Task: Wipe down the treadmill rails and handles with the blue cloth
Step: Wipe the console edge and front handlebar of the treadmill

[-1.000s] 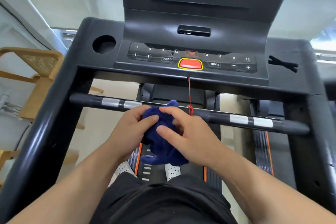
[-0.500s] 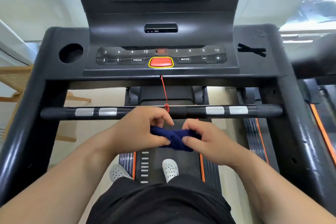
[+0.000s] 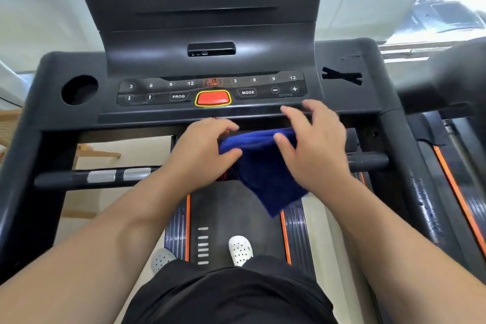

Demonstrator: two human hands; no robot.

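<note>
A crumpled dark blue cloth (image 3: 263, 168) sits at mid-frame, stretched between two bare hands that are a little apart. It hangs in front of the black crossbar handle (image 3: 105, 176) with silver sensor patches, and its lower corner droops over the dark treadmill belt (image 3: 231, 208). The left hand (image 3: 202, 150) pinches the cloth's left edge between its thumb and curled fingers. The right hand (image 3: 313, 150) lies on the cloth's right part with its thumb pressed onto the fabric. Its fingers stretch toward the lower lip of the console and are blurred, so I cannot tell whether they close on the cloth.

Above the hands, the black plastic console panel (image 3: 263, 87) carries numbered keys, PROG and MODE keys, and a red stop button (image 3: 213, 98) ringed in yellow. At the console's left end is a round cup-holder recess (image 3: 79, 89); its inside is dark and its contents cannot be made out. At the right end is an X-shaped slot (image 3: 342, 76), also dark inside. A small rectangular port bay (image 3: 211, 49) sits higher up at centre.

At the bottom of the frame are black shorts (image 3: 231, 297) and two white perforated shoes (image 3: 240, 248) on the belt, which has orange edging. Light wooden furniture (image 3: 92, 154) shows at the left, beyond the rail.
</note>
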